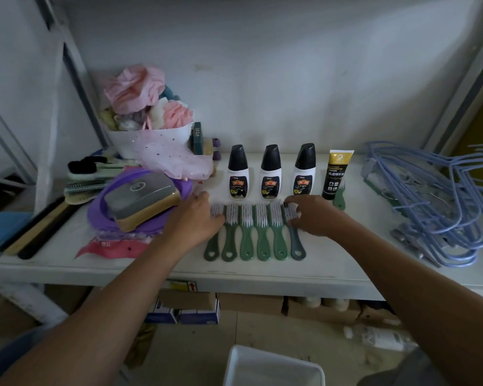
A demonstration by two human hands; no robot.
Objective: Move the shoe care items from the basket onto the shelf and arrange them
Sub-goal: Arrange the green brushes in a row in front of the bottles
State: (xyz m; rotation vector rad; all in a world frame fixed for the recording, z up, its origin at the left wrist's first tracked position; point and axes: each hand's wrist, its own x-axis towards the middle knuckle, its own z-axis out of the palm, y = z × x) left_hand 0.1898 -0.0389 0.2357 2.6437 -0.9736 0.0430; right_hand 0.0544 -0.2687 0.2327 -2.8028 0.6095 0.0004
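On the white shelf (pixel 332 263) we count, from the left, a purple bowl (pixel 101 210) holding one grey-topped sponge block (pixel 141 200), then a white tub (pixel 162 137) heaped with pink and pale bath puffs. Six brushes (pixel 258 232) lie side by side, handles toward us: five green and the rightmost grey-blue. Our left hand (pixel 197 215) rests open and flat against the leftmost brush head; our right hand (pixel 314 215) has its fingertips curled on the grey-blue brush's bristles, pinching lightly. Behind the row stand three black-capped white bottles (pixel 271 172), then one black-and-gold tube (pixel 336 174) with a seventh, small green brush (pixel 339 197) just beside it. Farther right lies a pile of blue hangers (pixel 435 201). Below, the white basket (pixel 273 369) shows nothing inside.
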